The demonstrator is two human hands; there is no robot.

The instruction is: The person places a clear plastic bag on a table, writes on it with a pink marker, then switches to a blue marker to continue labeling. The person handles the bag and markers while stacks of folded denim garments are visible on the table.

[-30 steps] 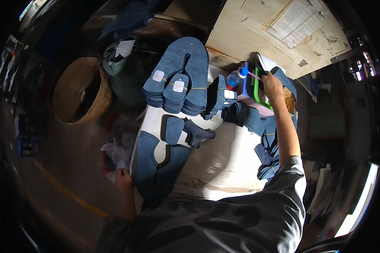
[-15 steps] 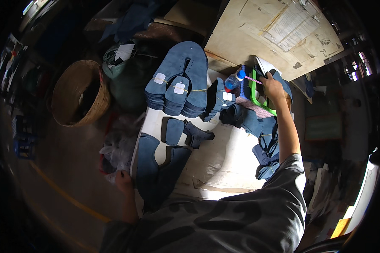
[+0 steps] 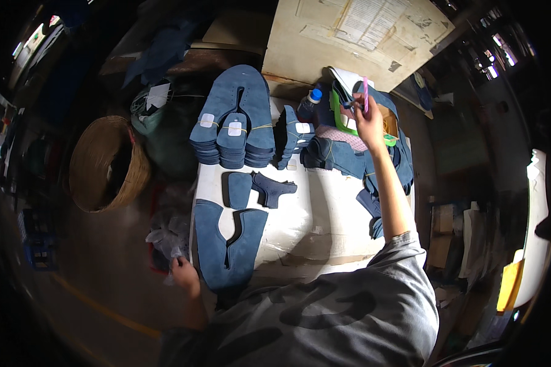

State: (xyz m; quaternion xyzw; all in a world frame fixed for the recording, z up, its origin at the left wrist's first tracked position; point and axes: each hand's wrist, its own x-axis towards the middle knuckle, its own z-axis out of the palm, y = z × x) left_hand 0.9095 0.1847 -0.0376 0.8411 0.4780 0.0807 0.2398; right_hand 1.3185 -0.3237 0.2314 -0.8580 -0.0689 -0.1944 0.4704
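Note:
My right hand (image 3: 369, 125) is closed around a slim pink pen (image 3: 365, 92), which stands nearly upright above a green-rimmed basket (image 3: 343, 116). My left hand (image 3: 185, 276) is low at the table's left side, fingers pinched beside a clear plastic bag (image 3: 170, 235); a small dark spot shows at the fingertips, too small to name. Between my arms, a Y-shaped set of blue cut pieces (image 3: 226, 269) lies on the white table (image 3: 324, 214). Beyond it are a rounded blue piece (image 3: 239, 190) and a dark branched piece (image 3: 274, 189).
Tall stacks of blue cut pieces (image 3: 242, 92), tied with bands, stand at the table's far left. A blue-capped bottle (image 3: 312, 101) is beside the basket. Bundled blue pieces (image 3: 343, 158) lie before it. On the left are a wicker basket (image 3: 138, 177) and a green sack (image 3: 165, 137).
The pink pen has turned from lying sideways to nearly upright in my right hand. My left hand stays low by the plastic bag. The whole view has shifted as my head moved.

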